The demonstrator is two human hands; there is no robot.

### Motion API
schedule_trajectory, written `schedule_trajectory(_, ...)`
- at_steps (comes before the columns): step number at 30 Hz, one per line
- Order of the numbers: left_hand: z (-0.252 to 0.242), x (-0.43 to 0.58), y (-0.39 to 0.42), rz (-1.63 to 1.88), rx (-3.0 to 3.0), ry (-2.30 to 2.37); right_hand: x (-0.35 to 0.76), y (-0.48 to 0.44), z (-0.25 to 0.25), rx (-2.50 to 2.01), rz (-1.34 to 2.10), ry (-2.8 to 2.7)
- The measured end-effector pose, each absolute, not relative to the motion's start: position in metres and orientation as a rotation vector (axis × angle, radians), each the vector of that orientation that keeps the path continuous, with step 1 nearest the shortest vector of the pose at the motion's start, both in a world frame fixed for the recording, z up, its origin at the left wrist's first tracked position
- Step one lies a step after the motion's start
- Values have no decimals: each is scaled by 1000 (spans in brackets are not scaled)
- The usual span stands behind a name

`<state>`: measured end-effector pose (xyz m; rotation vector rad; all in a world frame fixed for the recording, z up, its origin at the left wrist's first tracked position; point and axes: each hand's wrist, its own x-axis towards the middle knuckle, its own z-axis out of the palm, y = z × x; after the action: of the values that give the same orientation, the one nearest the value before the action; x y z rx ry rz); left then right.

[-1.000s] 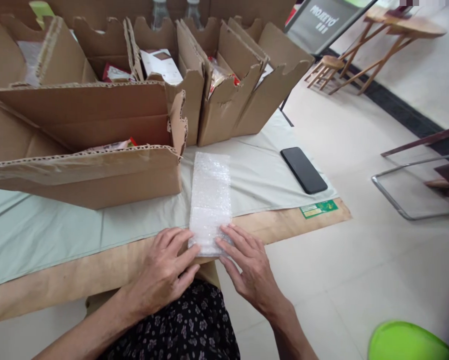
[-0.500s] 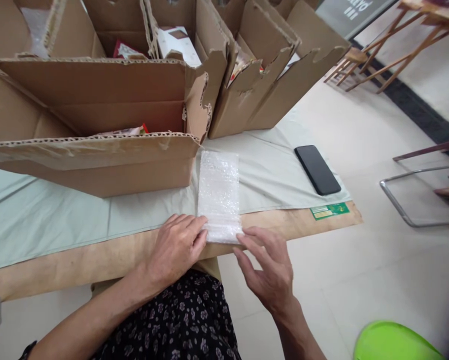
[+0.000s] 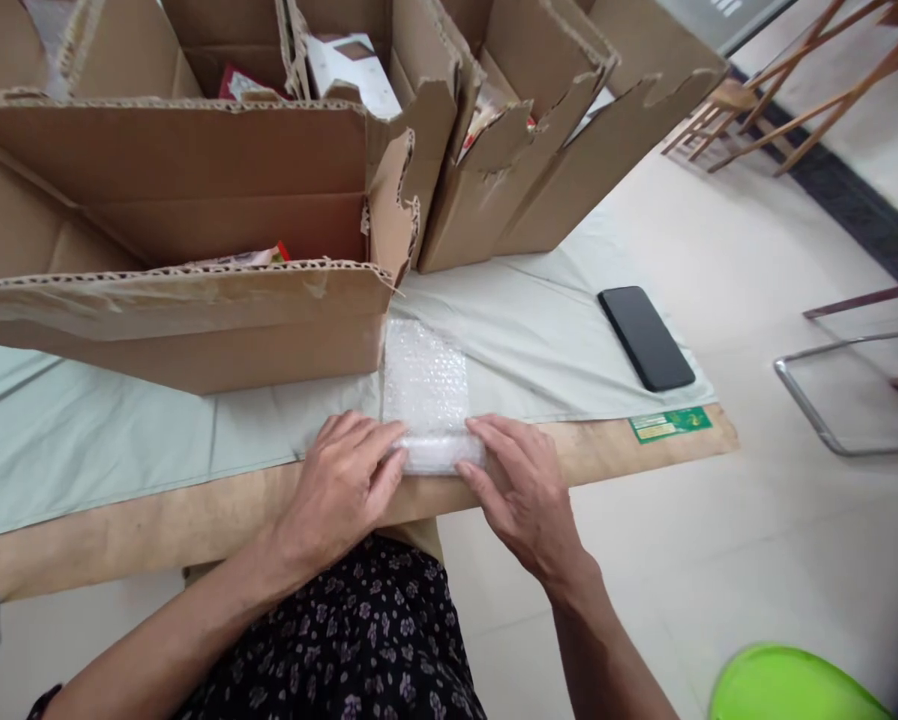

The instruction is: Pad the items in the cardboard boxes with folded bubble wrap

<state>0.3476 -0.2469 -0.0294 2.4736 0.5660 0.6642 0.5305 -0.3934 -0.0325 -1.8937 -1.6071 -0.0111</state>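
Observation:
A strip of clear bubble wrap [image 3: 425,375] lies flat near the table's front edge, its near end folded or rolled into a thick band. My left hand [image 3: 350,468] grips the left end of that band between thumb and fingers. At the right end, my right hand [image 3: 520,485] pinches the band the same way. Whatever may be inside the folded part cannot be made out.
An open cardboard box [image 3: 291,335] stands just behind and left of the wrap, with more cardboard boxes [image 3: 486,215] behind it. A black phone [image 3: 646,338] lies to the right on the pale cloth [image 3: 524,330]. A green stool [image 3: 790,685] is at lower right.
The near end of the wrap has been folded over, so the flat part is shorter. My right hand has closed on the band's right end; my left hand still holds the left end.

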Motion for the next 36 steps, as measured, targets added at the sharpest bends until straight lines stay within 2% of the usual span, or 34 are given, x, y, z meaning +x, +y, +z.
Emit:
schedule_trajectory(5,-39,359,-233,661,2581,654,528,-395,-40,-1862,-174,-1706)
schedule_trajectory(10,-34,350,-237,702,2503,592,528,-387,-38,-1898,-101,-1760)
schedule_trajectory(16,-20,337,-245,590,2393,437,529,-396,-33,-1816,95,-1653)
schedule_trajectory(21,-33,358,-233,646,2551,603,524,-398,-33,-1907,-166,-1595)
schedule_trajectory(24,-37,365,-232,663,2554,682,520,-391,-36,-1921,-190,-1732)
schedule_trajectory(28,-27,350,-246,777,2154,820,522,-381,-43,-1918,-169,-1662)
schedule_trajectory(31,-16,335,-261,599,1663,897,521,-380,-42,-1904,-123,-1393)
schedule_trajectory(36,-14,342,-279,374,1062,575,494,-388,-23,-1794,195,-1331)
